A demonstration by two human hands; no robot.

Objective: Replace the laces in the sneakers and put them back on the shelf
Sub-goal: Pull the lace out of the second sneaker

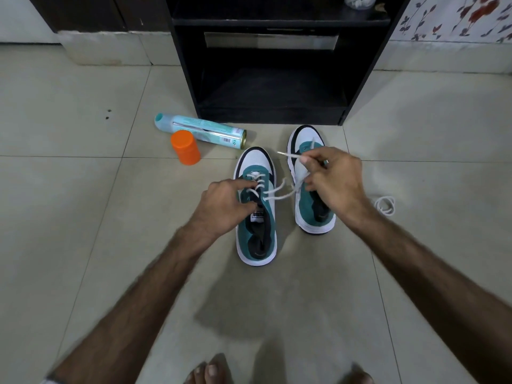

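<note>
Two white and teal sneakers stand on the tiled floor, toes toward a black shelf unit. The left sneaker has a white lace threaded through its lower eyelets. My left hand rests on this sneaker's eyelet area, fingertips on the lace crossings. My right hand hovers over the right sneaker and pinches a free end of the lace, which runs across from the left sneaker. The right sneaker's eyelets are mostly hidden by my hand. A second coiled white lace lies on the floor right of the shoes.
A teal spray can lies on its side left of the shoes, with an orange capped jar standing in front of it. The shelf's lower compartment opens toward me. My bare toes show at the bottom edge.
</note>
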